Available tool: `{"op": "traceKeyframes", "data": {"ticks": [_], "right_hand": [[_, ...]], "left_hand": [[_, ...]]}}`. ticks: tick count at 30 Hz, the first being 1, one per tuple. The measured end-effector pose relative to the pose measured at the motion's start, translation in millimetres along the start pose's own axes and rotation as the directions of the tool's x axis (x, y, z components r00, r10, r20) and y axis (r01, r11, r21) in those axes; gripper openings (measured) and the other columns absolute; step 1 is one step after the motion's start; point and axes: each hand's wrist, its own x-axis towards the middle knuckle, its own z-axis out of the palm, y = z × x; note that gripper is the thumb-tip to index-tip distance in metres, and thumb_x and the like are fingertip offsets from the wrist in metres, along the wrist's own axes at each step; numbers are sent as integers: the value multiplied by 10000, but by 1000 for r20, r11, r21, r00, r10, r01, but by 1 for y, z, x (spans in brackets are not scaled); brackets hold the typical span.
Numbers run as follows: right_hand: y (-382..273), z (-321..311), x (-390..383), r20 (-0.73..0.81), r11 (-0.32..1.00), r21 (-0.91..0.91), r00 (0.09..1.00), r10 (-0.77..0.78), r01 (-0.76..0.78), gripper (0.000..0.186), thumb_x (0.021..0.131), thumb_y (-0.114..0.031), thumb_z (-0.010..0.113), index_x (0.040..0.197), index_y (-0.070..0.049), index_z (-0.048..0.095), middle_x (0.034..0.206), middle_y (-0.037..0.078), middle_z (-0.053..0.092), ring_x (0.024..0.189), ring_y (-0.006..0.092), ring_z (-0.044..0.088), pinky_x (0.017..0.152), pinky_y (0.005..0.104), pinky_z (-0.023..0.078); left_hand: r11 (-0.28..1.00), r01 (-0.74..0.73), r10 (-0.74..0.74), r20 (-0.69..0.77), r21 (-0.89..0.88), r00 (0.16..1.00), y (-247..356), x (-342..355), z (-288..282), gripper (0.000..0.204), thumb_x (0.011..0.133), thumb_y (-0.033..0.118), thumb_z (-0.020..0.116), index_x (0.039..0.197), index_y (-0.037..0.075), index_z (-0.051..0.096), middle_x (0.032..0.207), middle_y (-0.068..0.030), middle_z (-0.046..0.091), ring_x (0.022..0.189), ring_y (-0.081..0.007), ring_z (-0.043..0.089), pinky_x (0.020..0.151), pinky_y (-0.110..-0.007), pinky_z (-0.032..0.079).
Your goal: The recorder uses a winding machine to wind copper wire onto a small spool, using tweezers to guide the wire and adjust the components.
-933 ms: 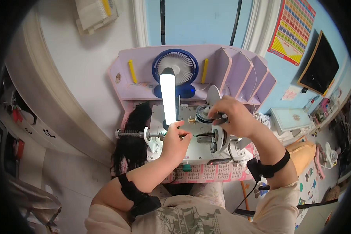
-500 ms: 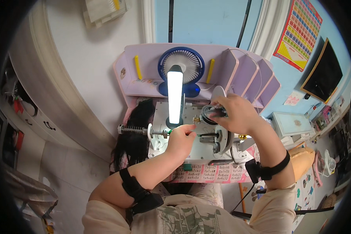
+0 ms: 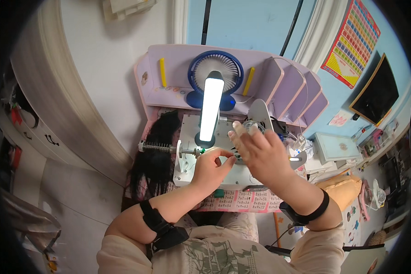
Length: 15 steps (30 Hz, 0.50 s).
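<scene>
A white metal bench machine (image 3: 184, 176) lies in front of me, with a spring-wound shaft (image 3: 157, 147) reaching out from its left side. My left hand (image 3: 211, 168) is over the machine's middle, thumb and forefinger pinched together; whatever is between them is too small to make out. Just right of it, my right hand (image 3: 264, 153) hovers with fingers stretched out and apart, holding nothing visible. It covers much of the machine's right side. A clear round part (image 3: 250, 124) shows behind its fingers. A bundle of long black hair (image 3: 157, 160) lies along the machine's left side.
A bright lamp (image 3: 212, 109) stands upright at the machine's back. Behind it, a blue fan (image 3: 215, 75) sits in a lilac shelf unit (image 3: 169, 59) with upright dividers on the right. A pink printed cover (image 3: 235, 201) lies under the machine.
My right hand has left the clear round part and come nearer to me and leftward, its fingers straightening. The left hand keeps its pinch, almost in place. The whole view has shifted slightly.
</scene>
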Motion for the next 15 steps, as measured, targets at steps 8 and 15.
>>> {"op": "traceKeyframes", "data": {"ticks": [8,15], "right_hand": [[-7,4,4,-25,994,-111,1000,-19,17,370,745,-206,579,1088,-80,637,1275,55,498,1021,209,461,788,330,390],[-41,-25,-55,413,56,858,751,516,-511,414,791,-51,628,1198,-46,553,878,37,516,755,142,492,682,272,396]], "left_hand": [[999,46,-46,10,-6,999,-2,2,1,127,811,147,693,852,28,673,652,-21,575,506,-62,431,485,-246,337],[961,-275,273,153,-4,950,-19,4,-9,82,741,78,736,775,47,669,1024,-82,643,492,-42,355,506,-206,329]]}}
